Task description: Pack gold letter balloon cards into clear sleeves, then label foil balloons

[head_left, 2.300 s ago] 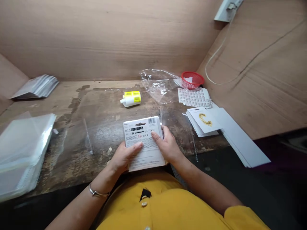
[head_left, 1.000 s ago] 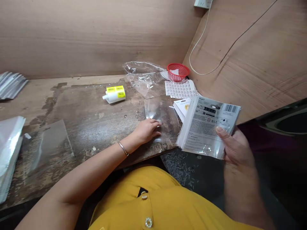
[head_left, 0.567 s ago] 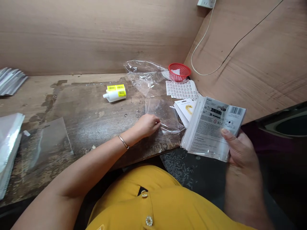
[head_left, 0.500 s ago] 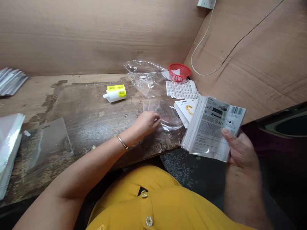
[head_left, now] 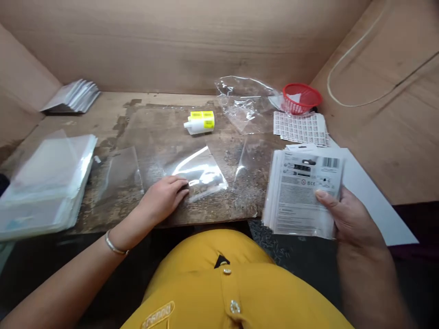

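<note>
The right hand (head_left: 355, 219) clamps packaged cards (head_left: 303, 196), fingers hidden behind. The left hand (head_left: 163, 195) touches a clear sleeve (head_left: 202, 169); whether it pinches cannot be determined.

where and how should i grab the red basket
I'd pinch the red basket by its near right rim, coming down from above, thumb outside and fingers inside: it sits open side up with a flared rim, while crumpled clear plastic crowds its left side.
</note>
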Demonstrator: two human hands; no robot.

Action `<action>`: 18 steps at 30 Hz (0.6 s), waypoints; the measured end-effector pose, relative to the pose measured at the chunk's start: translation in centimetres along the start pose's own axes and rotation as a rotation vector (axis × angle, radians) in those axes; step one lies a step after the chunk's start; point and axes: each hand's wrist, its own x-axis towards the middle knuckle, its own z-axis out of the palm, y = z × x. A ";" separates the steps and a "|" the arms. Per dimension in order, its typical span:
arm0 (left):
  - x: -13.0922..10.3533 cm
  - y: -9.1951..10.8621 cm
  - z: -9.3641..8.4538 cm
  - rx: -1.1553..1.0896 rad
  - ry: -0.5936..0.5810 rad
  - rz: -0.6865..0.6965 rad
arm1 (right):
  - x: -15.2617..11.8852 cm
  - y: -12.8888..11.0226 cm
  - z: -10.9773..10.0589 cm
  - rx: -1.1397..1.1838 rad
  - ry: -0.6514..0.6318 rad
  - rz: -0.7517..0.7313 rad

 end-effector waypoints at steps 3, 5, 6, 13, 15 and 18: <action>0.3 -1.6 0.3 -0.161 -0.011 -0.186 | 1.5 0.5 2.8 -0.056 -0.168 0.067; 1.4 -1.9 0.6 -0.234 -0.008 -0.218 | 2.3 0.9 5.3 -0.073 -0.306 0.110; 1.9 -1.8 0.8 -0.238 -0.020 -0.205 | 2.6 1.2 6.7 -0.075 -0.386 0.134; 2.8 -2.1 1.9 -0.195 -0.037 -0.208 | 3.9 4.7 12.3 -0.110 -0.726 0.394; 2.6 -2.3 1.4 -0.229 -0.073 -0.205 | 4.2 5.1 12.4 -0.119 -0.740 0.423; 2.8 -2.6 0.2 -0.256 -0.175 -0.233 | 4.3 4.6 12.9 -0.109 -0.799 0.403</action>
